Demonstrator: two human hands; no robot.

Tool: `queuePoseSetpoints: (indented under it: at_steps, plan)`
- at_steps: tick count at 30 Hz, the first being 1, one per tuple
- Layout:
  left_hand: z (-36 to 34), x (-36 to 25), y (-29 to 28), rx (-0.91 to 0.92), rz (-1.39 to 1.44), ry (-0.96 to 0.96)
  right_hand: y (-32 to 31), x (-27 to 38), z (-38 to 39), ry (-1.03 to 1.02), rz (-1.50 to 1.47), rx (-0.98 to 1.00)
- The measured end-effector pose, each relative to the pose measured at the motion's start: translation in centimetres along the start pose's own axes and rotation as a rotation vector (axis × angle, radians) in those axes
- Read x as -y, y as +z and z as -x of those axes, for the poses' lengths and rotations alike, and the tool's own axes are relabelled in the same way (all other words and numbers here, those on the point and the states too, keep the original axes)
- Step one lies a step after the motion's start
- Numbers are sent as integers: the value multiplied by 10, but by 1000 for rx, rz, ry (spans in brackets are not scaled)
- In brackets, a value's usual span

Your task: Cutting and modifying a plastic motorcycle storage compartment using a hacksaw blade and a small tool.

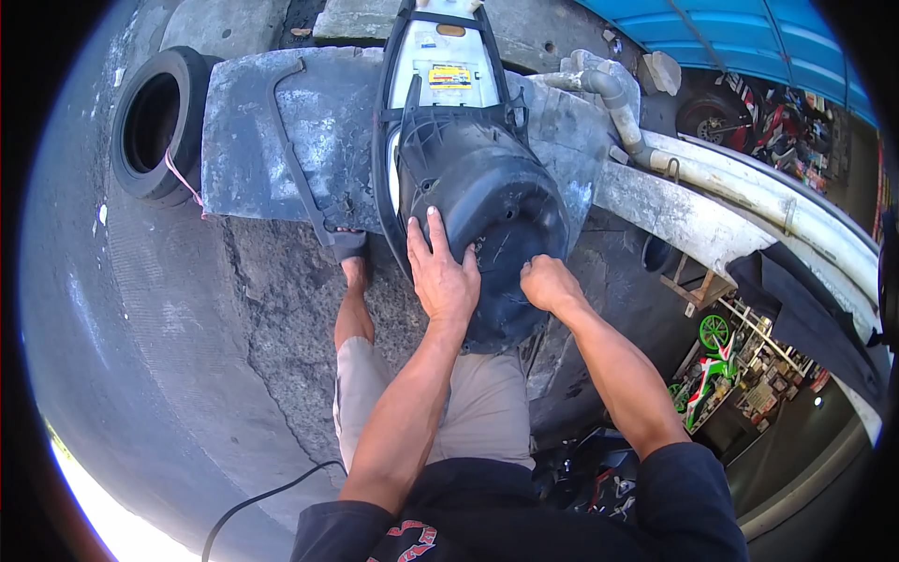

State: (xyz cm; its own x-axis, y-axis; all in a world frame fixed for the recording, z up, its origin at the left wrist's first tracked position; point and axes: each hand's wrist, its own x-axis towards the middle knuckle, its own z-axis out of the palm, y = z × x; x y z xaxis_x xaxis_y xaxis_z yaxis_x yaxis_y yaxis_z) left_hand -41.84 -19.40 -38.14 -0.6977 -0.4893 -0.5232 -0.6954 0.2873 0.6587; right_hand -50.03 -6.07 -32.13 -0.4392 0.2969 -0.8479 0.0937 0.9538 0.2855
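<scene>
In front of me a black plastic tub-like part [506, 201] lies over one end of a long upturned seat-like piece [473, 64]. That piece has a white inner face, a dark rim and a yellow label [449, 77]. My left hand [444, 278] rests on the tub's left side, fingers stretched out and apart. Close against the tub's right side, my right hand [551, 284] is closed like a fist, its knuckles up. Whatever it may hold is hidden under the fingers. The tub's near end sits just before my lap.
Under the seat-like piece lies a worn grey slab [253, 140], with a thin dark curved bar [292, 155] across its left part. A tyre [159, 126] stands at the left. Grey pipes [609, 94] run along the right. Below them are a dark cloth [805, 318] and a green-wheeled bike [714, 365].
</scene>
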Motion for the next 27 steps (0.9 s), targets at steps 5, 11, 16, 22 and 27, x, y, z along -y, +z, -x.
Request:
queuePoseSetpoints:
  at_steps: [5, 11, 16, 22, 27]
  plan:
    - [5, -1, 2, -20, -38, 45, -5, -2, -2, -13, 23, 18]
    - [2, -9, 4, 26, -21, 34, -13, -1, -29, -4, 108, 104]
    - [3, -2, 3, -5, -39, 45, -13, -6, -21, -106, 134, 125]
    - [-2, 1, 0, 13, -21, 9, -16, -22, -13, -104, 98, 150]
    - [5, -4, 3, -4, -33, 29, -12, -14, -8, -86, 112, 152]
